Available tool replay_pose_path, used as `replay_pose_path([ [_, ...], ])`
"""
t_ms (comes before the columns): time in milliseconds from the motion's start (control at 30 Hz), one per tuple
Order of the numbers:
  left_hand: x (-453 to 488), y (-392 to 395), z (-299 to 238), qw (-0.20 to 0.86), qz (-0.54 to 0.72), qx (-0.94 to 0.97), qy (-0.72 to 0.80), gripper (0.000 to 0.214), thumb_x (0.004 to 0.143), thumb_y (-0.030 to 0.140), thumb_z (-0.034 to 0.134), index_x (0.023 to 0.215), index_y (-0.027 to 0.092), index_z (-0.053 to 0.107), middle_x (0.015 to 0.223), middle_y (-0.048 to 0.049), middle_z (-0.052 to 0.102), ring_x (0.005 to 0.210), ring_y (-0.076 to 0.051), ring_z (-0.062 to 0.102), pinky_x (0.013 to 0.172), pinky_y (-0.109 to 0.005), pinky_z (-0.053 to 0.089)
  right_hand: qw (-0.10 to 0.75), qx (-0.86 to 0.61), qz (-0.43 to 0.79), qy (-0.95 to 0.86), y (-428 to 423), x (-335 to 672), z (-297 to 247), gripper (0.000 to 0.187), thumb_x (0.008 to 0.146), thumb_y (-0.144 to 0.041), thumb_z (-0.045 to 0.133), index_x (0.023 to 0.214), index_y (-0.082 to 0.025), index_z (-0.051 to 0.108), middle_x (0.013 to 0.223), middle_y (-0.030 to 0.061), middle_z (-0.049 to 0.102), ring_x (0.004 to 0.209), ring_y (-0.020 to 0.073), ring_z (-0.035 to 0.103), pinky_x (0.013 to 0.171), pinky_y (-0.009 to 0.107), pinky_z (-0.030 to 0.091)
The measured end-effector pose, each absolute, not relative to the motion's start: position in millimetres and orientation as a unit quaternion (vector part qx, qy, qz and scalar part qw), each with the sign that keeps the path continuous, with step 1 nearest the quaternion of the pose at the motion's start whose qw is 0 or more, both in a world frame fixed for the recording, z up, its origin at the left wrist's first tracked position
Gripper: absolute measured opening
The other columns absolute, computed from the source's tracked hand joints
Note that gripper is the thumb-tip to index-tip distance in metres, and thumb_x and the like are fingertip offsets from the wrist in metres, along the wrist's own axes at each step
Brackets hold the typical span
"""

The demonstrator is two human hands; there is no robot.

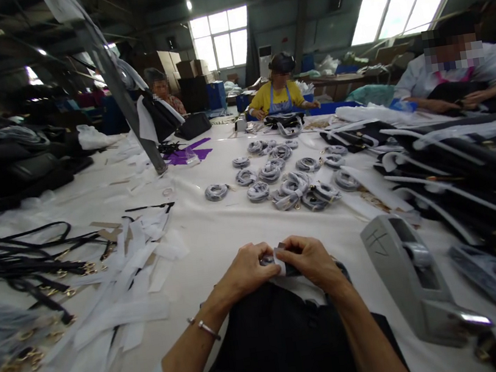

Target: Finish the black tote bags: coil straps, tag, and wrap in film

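Note:
My left hand (pixel 248 267) and my right hand (pixel 310 258) meet at the near edge of the white table (pixel 217 227), both with fingers pinched. Between them they grip a small dark strap end wrapped in white paper (pixel 280 260). More white paper (pixel 301 286) lies just under my right hand on the dark cloth over my lap. A metal bangle (pixel 204 327) circles my left wrist.
Several wrapped strap coils (pixel 283 175) lie mid-table. White paper strips (pixel 119 290) and black straps with gold clasps (pixel 32 259) lie left. A grey tape dispenser (pixel 411 277) stands right, beside black bags (pixel 473 179). Three other people sit at the far side.

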State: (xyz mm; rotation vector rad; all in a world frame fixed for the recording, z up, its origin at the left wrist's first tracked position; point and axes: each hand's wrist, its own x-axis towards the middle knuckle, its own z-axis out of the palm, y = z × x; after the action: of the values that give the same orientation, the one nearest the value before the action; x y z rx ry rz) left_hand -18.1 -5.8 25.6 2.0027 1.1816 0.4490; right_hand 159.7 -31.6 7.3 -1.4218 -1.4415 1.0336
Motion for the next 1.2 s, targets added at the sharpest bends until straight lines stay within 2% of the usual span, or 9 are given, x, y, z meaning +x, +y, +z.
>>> replay_pose_path([
  [67,-17,-6,23,0.421,0.177,0.748,0.482,0.018,0.069,0.027,0.061,0.084,0.017,0.064,0.069,0.0031,0.059,0.066,-0.014,0.053,0.067,-0.025,0.043,0.413,-0.575,0.374,-0.599,-32,159,8,0.015,0.074,-0.033,0.067,0.071,-0.018,0.07,0.06,-0.0018,0.063,0.054,0.0124,0.052,0.052,0.024,0.038],
  [133,-16,-5,21,0.442,0.178,0.73,0.491,0.02,0.069,0.027,0.06,0.085,0.017,0.064,0.068,0.0034,0.058,0.065,-0.014,0.052,0.061,-0.023,0.041,0.413,-0.573,0.326,-0.629,-32,158,6,0.013,0.076,-0.03,0.066,0.072,-0.019,0.07,0.062,-0.001,0.065,0.056,0.0134,0.055,0.055,0.025,0.04],
  [300,-19,-1,20,0.366,0.157,0.778,0.485,0.019,0.07,0.029,0.062,0.088,0.022,0.067,0.075,0.0043,0.064,0.08,-0.016,0.058,0.1,-0.035,0.034,0.435,-0.514,0.213,-0.708,-29,154,-8,0.009,0.08,-0.021,0.063,0.075,-0.022,0.07,0.072,0.0007,0.07,0.068,0.0164,0.063,0.067,0.027,0.046],
  [367,-20,1,20,0.364,0.151,0.774,0.495,0.02,0.07,0.029,0.062,0.088,0.022,0.068,0.077,0.0031,0.066,0.082,-0.017,0.058,0.097,-0.034,0.037,0.434,-0.496,0.196,-0.726,-28,154,-12,0.012,0.081,-0.018,0.06,0.077,-0.022,0.071,0.075,0.0015,0.071,0.073,0.0175,0.065,0.07,0.028,0.047],
  [533,-17,0,14,0.386,0.18,0.759,0.492,0.019,0.067,0.027,0.06,0.083,0.017,0.067,0.07,0.0019,0.061,0.069,-0.016,0.054,0.065,-0.024,0.039,0.41,-0.533,0.266,-0.69,-27,156,-8,0.011,0.079,-0.022,0.061,0.077,-0.021,0.071,0.075,0.0008,0.071,0.069,0.0164,0.063,0.066,0.026,0.046],
  [667,-12,-5,12,0.343,0.198,0.769,0.502,0.015,0.066,0.026,0.061,0.076,0.018,0.067,0.069,0.0006,0.061,0.076,-0.018,0.053,0.07,-0.026,0.038,0.363,-0.572,0.37,-0.636,-28,158,-2,0.011,0.073,-0.025,0.066,0.08,-0.02,0.073,0.068,-0.0015,0.068,0.062,0.0146,0.059,0.057,0.023,0.042],
  [800,-12,-6,13,0.358,0.21,0.757,0.505,0.011,0.064,0.024,0.062,0.073,0.018,0.066,0.065,0.0018,0.057,0.073,-0.017,0.051,0.069,-0.025,0.037,0.357,-0.566,0.382,-0.637,-29,160,-2,0.011,0.075,-0.025,0.063,0.074,-0.02,0.072,0.067,-0.0011,0.069,0.063,0.0149,0.06,0.059,0.024,0.042],
  [967,-13,2,5,0.47,0.229,0.692,0.498,0.015,0.062,0.023,0.063,0.076,0.017,0.065,0.06,0.0055,0.054,0.058,-0.011,0.046,0.054,-0.022,0.032,0.391,-0.541,0.24,-0.705,-28,158,-7,0.013,0.08,-0.018,0.059,0.077,-0.022,0.071,0.077,0.0008,0.071,0.074,0.0174,0.063,0.071,0.028,0.044],
  [1200,-8,20,-4,0.609,0.279,0.561,0.486,0.017,0.054,0.018,0.068,0.069,0.014,0.062,0.057,0.0046,0.058,0.052,-0.008,0.045,0.05,-0.02,0.031,0.434,-0.503,0.041,-0.746,-23,155,-18,0.018,0.084,-0.012,0.056,0.085,-0.021,0.071,0.078,0.0037,0.071,0.076,0.0198,0.06,0.076,0.032,0.044],
])
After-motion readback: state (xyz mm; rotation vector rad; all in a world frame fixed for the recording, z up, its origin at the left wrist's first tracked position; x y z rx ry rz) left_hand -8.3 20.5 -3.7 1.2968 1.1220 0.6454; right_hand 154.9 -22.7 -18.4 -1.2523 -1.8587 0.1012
